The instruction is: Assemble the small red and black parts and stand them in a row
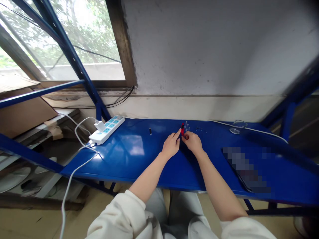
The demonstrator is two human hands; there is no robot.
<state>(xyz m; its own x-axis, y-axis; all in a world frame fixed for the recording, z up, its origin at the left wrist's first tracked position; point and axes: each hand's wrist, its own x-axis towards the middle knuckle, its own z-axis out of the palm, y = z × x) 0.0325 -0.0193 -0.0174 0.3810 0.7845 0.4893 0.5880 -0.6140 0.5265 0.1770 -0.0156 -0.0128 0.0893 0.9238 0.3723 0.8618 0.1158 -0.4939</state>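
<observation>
Both my hands meet near the back middle of a blue metal shelf [139, 156]. My left hand [170, 145] is curled, its fingertips pinching a small red part [182, 129]. My right hand [192, 142] is closed too and touches the same red part from the right. Just behind the red part stand a few small clear pieces [186, 126]. A short way to the left a small dark cylinder [150, 131] lies on the shelf.
A white power strip [107, 129] with a plugged-in charger and white cable lies at the left. A thin white wire with a loop [235, 127] runs along the back right. A dark flat sheet [245, 169] lies at the right. Blue frame bars cross at left and right.
</observation>
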